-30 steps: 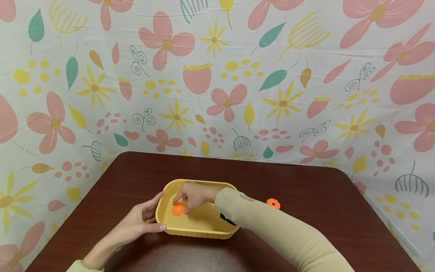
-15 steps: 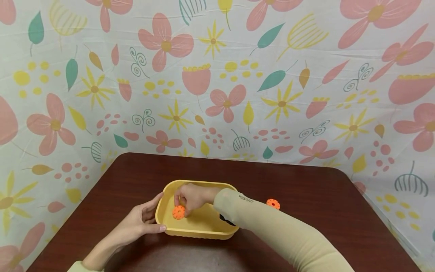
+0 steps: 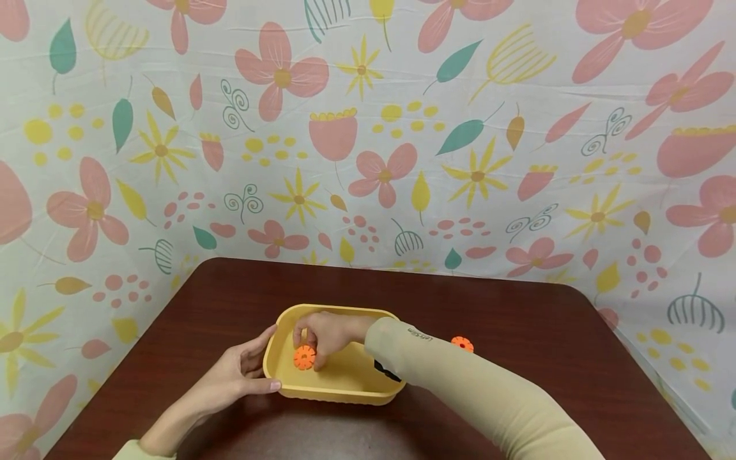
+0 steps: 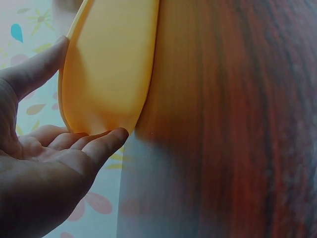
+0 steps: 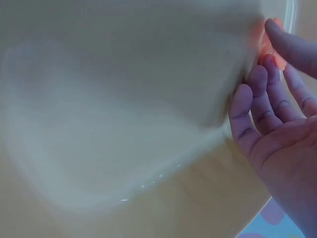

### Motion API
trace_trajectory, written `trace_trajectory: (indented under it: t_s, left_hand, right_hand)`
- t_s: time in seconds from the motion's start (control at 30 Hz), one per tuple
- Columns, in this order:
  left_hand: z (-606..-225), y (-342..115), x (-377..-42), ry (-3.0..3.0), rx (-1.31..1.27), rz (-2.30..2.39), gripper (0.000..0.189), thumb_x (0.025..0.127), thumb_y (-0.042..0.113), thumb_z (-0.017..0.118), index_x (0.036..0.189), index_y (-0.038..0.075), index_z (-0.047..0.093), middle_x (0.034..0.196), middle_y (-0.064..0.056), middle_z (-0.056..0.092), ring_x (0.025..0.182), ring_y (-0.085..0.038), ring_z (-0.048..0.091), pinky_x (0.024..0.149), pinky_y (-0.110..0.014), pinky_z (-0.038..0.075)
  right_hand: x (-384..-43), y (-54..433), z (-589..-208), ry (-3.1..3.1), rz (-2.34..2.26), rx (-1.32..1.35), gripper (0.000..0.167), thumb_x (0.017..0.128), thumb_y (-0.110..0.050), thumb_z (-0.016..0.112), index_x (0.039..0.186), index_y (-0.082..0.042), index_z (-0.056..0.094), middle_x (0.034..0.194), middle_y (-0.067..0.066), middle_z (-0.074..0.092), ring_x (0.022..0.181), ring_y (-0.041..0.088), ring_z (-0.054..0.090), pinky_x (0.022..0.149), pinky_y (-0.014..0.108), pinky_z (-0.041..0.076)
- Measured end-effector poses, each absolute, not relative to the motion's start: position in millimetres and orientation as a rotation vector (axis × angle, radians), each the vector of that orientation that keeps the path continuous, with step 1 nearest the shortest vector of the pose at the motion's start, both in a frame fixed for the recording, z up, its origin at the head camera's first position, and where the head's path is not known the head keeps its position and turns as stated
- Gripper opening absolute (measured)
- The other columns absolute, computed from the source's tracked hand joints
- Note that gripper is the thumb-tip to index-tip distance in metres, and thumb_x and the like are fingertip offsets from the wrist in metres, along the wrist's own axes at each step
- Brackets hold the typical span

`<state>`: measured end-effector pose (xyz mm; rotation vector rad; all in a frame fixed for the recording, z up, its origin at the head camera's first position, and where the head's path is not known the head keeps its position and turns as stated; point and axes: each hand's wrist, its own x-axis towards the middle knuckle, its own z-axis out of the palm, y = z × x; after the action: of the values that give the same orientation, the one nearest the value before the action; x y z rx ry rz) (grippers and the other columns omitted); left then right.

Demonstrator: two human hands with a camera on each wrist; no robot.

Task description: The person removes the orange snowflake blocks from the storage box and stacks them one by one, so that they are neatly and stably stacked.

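A yellow plastic bin [image 3: 339, 393] stands on the dark wood table. My left hand [image 3: 232, 374] holds its left end, with the thumb at the near corner and the fingers at the far one. The left wrist view shows this hand [image 4: 54, 148] against the end of the bin [image 4: 111, 64]. Inside the bin, my right hand [image 3: 329, 332] pinches an orange notched plastic disc [image 3: 305, 358], its face tilted up towards me. In the right wrist view, thumb and fingers are on the disc [image 5: 278, 59], which they partly cover.
A second orange notched disc [image 3: 462, 344] lies on the table [image 3: 517, 383] right of the bin, partly behind the right sleeve [image 3: 460, 377]. A flower-patterned cloth [image 3: 368, 140] hangs behind the table and along its sides.
The orange disc in the bin has tipped up from lying nearly flat and shifted slightly right, with my right fingers on it. My left hand and the bin have stayed in place.
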<state>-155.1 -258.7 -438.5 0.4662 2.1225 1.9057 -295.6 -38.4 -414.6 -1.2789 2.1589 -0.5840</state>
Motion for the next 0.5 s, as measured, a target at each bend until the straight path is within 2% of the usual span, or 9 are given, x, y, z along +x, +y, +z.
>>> trace_trajectory:
  t_s: [0.23, 0.5]
  left_hand:
    - [-437.4, -257.7, -154.5, 2.125, 0.461, 1.902, 0.101, 0.092, 0.002, 0.08, 0.166, -0.005, 0.013, 0.17, -0.028, 0.014, 0.15, -0.046, 0.028, 0.111, -0.037, 0.043]
    - [-437.7, -258.0, -154.4, 2.129, 0.45, 1.902, 0.101, 0.092, 0.002, 0.08, 0.166, -0.005, 0.012, 0.17, -0.028, 0.015, 0.15, -0.046, 0.028, 0.111, -0.037, 0.044]
  right_hand:
    - [-298.7, -36.9, -414.3, 2.141, -0.575, -1.293, 0.038, 0.081, 0.005, 0.088, 0.114, -0.006, 0.072, 0.079, -0.003, 0.063, 0.069, 0.004, 0.054, 0.064, 0.017, 0.047]
    - [-295.7, -33.3, -406.5, 2.16, -0.587, -1.288, 0.035, 0.08, 0.002, 0.09, 0.111, -0.005, 0.074, 0.079, -0.002, 0.066, 0.068, 0.003, 0.057, 0.065, 0.017, 0.05]
